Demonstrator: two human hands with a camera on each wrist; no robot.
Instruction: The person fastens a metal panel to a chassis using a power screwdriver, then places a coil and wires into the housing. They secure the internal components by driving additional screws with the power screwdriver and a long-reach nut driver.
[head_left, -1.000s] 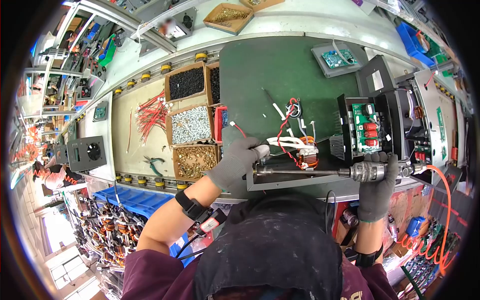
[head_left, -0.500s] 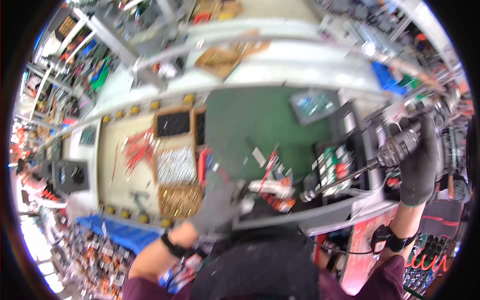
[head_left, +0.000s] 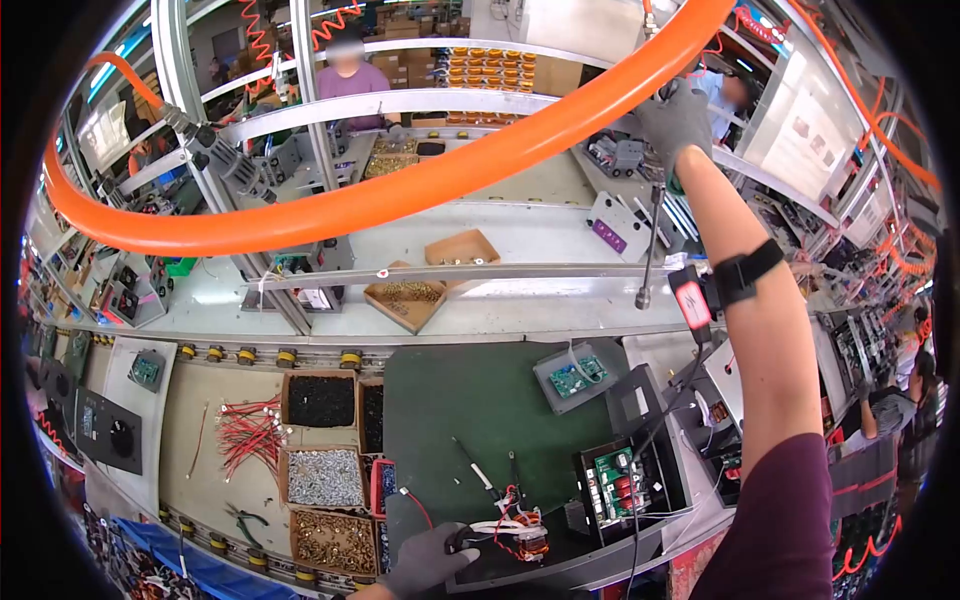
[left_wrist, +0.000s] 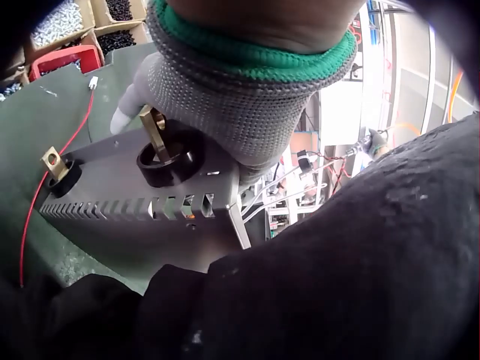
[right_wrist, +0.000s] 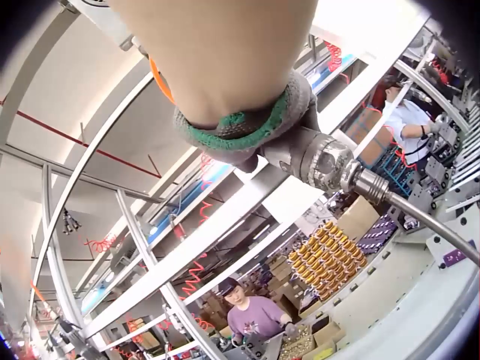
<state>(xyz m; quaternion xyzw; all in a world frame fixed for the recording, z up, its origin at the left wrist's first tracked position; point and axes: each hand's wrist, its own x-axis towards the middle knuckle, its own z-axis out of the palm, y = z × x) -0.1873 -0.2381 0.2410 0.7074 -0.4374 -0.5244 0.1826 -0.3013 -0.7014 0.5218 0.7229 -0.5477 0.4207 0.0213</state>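
Note:
My gloved left hand (head_left: 430,560) holds the near edge of a dark metal case panel (left_wrist: 112,199), beside two brass terminals (left_wrist: 155,135) set in black rings. One finger lies along the panel top; the others are partly hidden. White and red wires (head_left: 500,525) and a copper-wound coil (head_left: 533,545) are just right of this hand. High at the upper right, my gloved right hand (head_left: 680,125) grips an air screwdriver (right_wrist: 322,161). Its long bit (head_left: 650,250) hangs downward in the head view, above the bench and away from the case.
An orange air hose (head_left: 400,195) arcs across the head view. A metal rail (head_left: 480,273) spans behind the green mat (head_left: 450,400). Screw boxes (head_left: 325,475), red wires (head_left: 250,435) and pliers (head_left: 245,525) lie left. A circuit board assembly (head_left: 615,485) sits right. Other people work beyond.
My right hand has lifted the air screwdriver from along the case up to the upper right. The head view has tilted upward. My left hand has stayed at the panel.

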